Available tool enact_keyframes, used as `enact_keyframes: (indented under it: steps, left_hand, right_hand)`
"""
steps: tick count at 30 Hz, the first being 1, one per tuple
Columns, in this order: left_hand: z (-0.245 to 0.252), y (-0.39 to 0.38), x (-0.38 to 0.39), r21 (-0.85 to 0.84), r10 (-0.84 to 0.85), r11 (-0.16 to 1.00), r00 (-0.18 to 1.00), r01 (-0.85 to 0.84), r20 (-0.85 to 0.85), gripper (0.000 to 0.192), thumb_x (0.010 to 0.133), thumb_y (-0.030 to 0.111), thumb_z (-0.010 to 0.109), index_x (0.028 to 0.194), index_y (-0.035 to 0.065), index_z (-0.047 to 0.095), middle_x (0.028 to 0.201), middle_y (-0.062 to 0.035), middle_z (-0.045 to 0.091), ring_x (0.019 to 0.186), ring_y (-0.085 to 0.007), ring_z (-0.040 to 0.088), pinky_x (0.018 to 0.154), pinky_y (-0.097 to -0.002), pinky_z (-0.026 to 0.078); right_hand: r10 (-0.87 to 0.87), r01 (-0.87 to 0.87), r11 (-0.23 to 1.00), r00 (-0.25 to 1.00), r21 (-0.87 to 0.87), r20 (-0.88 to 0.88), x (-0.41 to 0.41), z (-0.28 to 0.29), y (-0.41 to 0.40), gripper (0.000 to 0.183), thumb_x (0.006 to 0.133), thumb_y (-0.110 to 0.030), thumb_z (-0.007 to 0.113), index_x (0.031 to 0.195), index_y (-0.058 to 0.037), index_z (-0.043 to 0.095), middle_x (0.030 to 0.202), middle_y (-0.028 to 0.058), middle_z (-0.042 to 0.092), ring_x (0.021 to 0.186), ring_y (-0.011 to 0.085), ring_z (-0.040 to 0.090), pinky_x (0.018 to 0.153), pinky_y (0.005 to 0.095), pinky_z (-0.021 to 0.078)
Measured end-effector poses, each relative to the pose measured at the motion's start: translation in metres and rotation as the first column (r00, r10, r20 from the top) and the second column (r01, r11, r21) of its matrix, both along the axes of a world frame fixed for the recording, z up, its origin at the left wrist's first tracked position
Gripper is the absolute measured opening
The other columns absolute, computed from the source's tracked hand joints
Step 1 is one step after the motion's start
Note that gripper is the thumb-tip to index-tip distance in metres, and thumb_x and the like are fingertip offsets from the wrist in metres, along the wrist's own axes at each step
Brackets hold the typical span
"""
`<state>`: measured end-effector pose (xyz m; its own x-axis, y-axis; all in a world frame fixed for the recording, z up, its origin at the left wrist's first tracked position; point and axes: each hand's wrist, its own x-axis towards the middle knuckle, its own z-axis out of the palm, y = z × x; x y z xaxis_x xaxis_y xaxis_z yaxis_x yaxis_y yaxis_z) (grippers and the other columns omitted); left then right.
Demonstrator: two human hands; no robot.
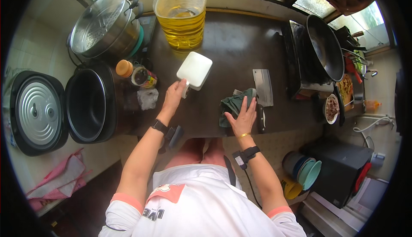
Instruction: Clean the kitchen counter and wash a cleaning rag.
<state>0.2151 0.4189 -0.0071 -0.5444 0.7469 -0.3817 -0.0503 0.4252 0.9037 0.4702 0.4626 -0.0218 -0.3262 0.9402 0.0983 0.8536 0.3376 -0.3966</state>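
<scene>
My left hand (175, 95) grips the handle of a white square lidded container (195, 69) over the dark countertop (231, 40). Palm down, with fingers spread, my right hand (245, 117) rests on a crumpled dark green cloth (238, 102). Just right of the cloth lies a cleaver, its wide steel blade (264, 87) pointing away from me. The cleaver's black riveted handle (262, 120) is beside my right fingers. Part of the cloth is hidden under that hand.
A large oil bottle (182, 27) stands at the back. To the left are a steel steamer pot (103, 27), an open cooker (86, 105), a jar (144, 77) and a crumpled plastic bag (148, 98). On the right, a wok (325, 48) leans over the stove (293, 60), near a meat bowl (331, 109).
</scene>
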Motion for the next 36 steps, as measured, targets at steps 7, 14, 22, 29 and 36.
enact_keyframes:
  steps: [7, 14, 22, 29, 36]
  left_hand:
    - [-0.019, 0.003, -0.021, -0.075, 0.03, 0.996, 0.997, -0.036, -0.078, 0.046, 0.086, 0.044, 0.051, 0.071, 0.0006, 0.054, 0.067, -0.0038, 0.055, 0.064, -0.012, 0.045, 0.061, -0.0282, 0.038]
    - [-0.032, -0.025, -0.014, -0.003, 0.053, 0.999, 0.989, -0.054, -0.141, 0.038, 0.091, 0.038, 0.046, 0.107, 0.0049, 0.053, 0.097, -0.0029, 0.057, 0.09, -0.0096, 0.052, 0.074, -0.0266, 0.043]
    - [-0.016, -0.095, 0.015, -0.069, 0.048, 0.996, 0.999, -0.049, -0.024, 0.023, 0.086, 0.009, 0.054, 0.107, -0.0005, 0.051, 0.096, -0.0087, 0.059, 0.082, -0.0125, 0.057, 0.073, -0.0255, 0.048]
    - [-0.019, -0.117, 0.042, -0.14, 0.128, 0.981, 0.991, -0.132, -0.032, 0.014, 0.087, 0.014, 0.055, 0.096, 0.0026, 0.057, 0.076, -0.0011, 0.058, 0.065, -0.0046, 0.053, 0.053, -0.0178, 0.042]
    - [-0.013, -0.07, 0.072, -0.033, 0.08, 0.996, 0.986, -0.086, -0.149, 0.022, 0.087, 0.007, 0.05, 0.109, 0.004, 0.052, 0.082, -0.0013, 0.055, 0.072, -0.0066, 0.051, 0.064, -0.0207, 0.044]
  right_hand:
    - [0.076, -0.071, 0.993, 0.996, -0.09, 0.053, -0.013, -0.034, 0.015, 0.094, 0.066, -0.037, 0.073, 0.138, -0.0071, 0.02, 0.143, 0.0215, 0.013, 0.132, 0.0391, 0.015, 0.104, 0.0494, 0.023]
    - [0.472, -0.475, 0.875, 0.88, 0.096, 0.053, -0.039, -0.046, 0.094, 0.063, 0.065, -0.003, 0.064, 0.124, -0.0085, 0.044, 0.132, 0.0154, 0.036, 0.128, 0.034, 0.028, 0.104, 0.0434, 0.0264]
    - [0.422, -0.412, 0.903, 0.903, 0.117, -0.075, -0.069, -0.051, 0.086, 0.06, 0.065, -0.006, 0.064, 0.122, -0.0061, 0.045, 0.133, 0.0165, 0.037, 0.128, 0.0319, 0.029, 0.106, 0.0425, 0.0239]
    - [0.908, -0.908, 0.386, 0.343, 0.165, -0.241, -0.05, -0.04, -0.051, 0.032, 0.073, -0.007, 0.053, 0.105, -0.007, 0.056, 0.122, 0.0124, 0.049, 0.12, 0.0274, 0.04, 0.1, 0.0392, 0.0338]
    - [0.813, -0.841, 0.526, 0.453, 0.126, -0.366, -0.002, -0.002, -0.027, 0.027, 0.069, -0.005, 0.057, 0.095, -0.012, 0.059, 0.097, 0.0062, 0.055, 0.088, 0.0218, 0.053, 0.072, 0.0316, 0.0402]
